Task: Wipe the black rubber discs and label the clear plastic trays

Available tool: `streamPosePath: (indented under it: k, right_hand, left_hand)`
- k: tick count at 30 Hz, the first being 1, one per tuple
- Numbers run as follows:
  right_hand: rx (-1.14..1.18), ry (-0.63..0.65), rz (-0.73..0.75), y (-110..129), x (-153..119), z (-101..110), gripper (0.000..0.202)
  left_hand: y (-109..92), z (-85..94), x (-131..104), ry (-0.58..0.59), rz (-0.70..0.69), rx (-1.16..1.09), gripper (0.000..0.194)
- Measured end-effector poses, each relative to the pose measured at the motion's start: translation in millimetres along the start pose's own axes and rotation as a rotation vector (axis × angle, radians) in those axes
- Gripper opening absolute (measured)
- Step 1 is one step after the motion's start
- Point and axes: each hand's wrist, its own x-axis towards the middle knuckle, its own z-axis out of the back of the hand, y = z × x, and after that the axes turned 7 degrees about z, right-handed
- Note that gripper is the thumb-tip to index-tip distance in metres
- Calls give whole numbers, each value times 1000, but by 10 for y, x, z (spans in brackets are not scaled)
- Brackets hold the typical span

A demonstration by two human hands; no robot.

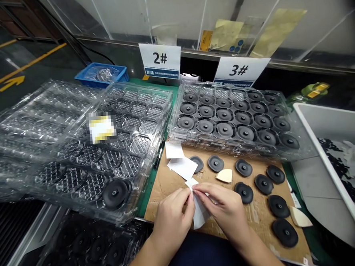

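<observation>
Both hands pinching white paper over the cardboard, fingertips almost meeting.
Left hand point(175, 213) is gripping the upper end of the white paper point(200, 216), thumb on forefinger; right hand point(224, 206) is pinching just beside it, free part hanging below, above the cardboard point(159, 190). My take: keeping both pinches small and close, working slowly and evenly, so it isn't creasing or tearing. Counts, left to right: one black disc point(115, 193) sitting in the left tray point(103, 159); two loose papers point(184, 168) lying on the cardboard; eight loose discs point(243, 168), one partly covered; two cream wedges point(224, 176); about twenty discs filling the right tray point(237, 94), back row unclear; one gray tub point(342, 121).
</observation>
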Motion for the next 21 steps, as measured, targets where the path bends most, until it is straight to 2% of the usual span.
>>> streamPosePath:
  k: [4, 9, 21]
  right_hand:
    - [-81, 4, 74, 4, -19, 1, 18]
    - [-154, 16, 92, -3, -31, -22, 18]
    - [-140, -2, 106, -19, -21, -15, 18]
  left_hand:
    - [1, -12, 4, -8, -6, 16, 18]
    - [2, -23, -10, -2, -9, 53, 20]
    - [-1, -34, -6, 6, -9, 84, 20]
